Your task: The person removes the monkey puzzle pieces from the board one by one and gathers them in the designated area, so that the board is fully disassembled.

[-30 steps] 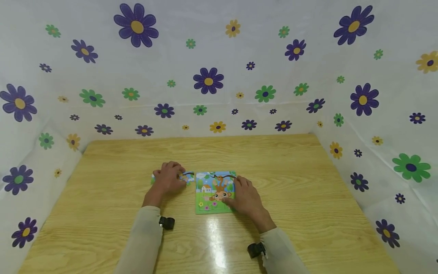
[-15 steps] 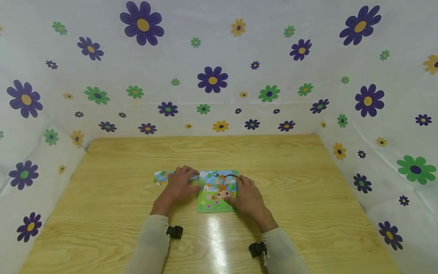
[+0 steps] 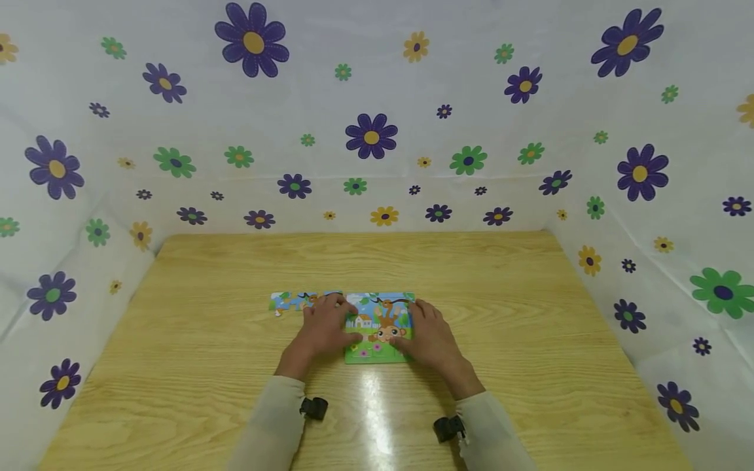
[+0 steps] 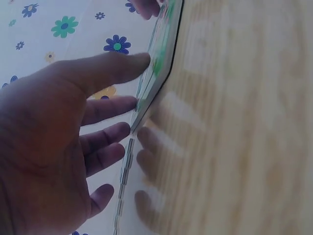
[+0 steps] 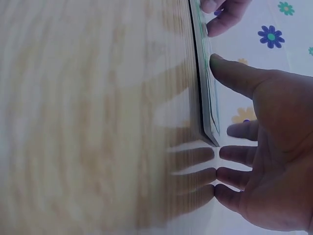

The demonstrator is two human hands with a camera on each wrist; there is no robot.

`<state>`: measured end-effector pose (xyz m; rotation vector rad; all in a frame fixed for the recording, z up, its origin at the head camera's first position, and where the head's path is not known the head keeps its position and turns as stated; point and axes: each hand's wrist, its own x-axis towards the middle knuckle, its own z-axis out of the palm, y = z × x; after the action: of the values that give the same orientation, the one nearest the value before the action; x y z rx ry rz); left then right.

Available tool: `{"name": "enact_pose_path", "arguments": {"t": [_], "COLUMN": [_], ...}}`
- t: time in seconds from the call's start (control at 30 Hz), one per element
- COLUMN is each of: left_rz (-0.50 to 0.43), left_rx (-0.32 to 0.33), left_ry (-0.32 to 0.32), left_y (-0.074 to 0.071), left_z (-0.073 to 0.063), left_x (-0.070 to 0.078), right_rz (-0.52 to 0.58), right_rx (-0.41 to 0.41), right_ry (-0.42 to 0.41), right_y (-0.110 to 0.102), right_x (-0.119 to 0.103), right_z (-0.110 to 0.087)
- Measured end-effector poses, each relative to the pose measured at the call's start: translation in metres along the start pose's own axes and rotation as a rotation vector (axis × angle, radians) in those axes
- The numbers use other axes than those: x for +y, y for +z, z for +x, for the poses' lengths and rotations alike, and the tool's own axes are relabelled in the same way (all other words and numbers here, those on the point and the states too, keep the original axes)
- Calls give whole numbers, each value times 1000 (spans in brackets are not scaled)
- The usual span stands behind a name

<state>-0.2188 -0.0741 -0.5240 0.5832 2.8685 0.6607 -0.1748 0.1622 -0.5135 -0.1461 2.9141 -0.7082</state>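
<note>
A square picture puzzle (image 3: 377, 358) lies flat on the table, with a monkey hanging upside down, a house and flowers inside a green border. My left hand (image 3: 324, 327) is at its left edge, thumb over the picture, fingers loosely extended; in the left wrist view the thumb (image 4: 139, 62) rests at the puzzle's surface. At the right edge is my right hand (image 3: 436, 337), its thumb on the picture near the monkey's face and its other fingers (image 5: 234, 177) straight down on the table. A strip of joined puzzle pieces (image 3: 287, 302) lies left of the puzzle, partly behind my left hand.
The wooden table (image 3: 194, 366) reflects light near its front. A white sheet printed with flowers (image 3: 318, 118) stands around the back and both sides. Black wrist cameras (image 3: 315, 408) sit on both sleeves.
My left hand has moved right, off the strip of pieces and onto the puzzle's left edge, uncovering the strip. My right hand stays at the right edge. The head view has shifted slightly.
</note>
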Motion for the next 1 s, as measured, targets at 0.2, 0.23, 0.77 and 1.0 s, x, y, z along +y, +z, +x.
{"name": "enact_pose_path", "arguments": {"t": [0.2, 0.23, 0.77, 1.0], "left_rz": [6, 3, -30, -25], "left_rx": [16, 20, 50, 57], "left_ry": [-26, -29, -74, -86], "left_y": [0, 0, -2, 0], "left_z": [-2, -2, -5, -5], "left_x": [4, 4, 14, 13], "right_rz": [-36, -46, -138, -189], "right_rx": [25, 30, 5, 22], "right_ry": [-101, -119, -242, -257], "right_y": [0, 0, 5, 8], "right_x": [-1, -1, -18, -20], "right_z": [-2, -2, -14, -14]}}
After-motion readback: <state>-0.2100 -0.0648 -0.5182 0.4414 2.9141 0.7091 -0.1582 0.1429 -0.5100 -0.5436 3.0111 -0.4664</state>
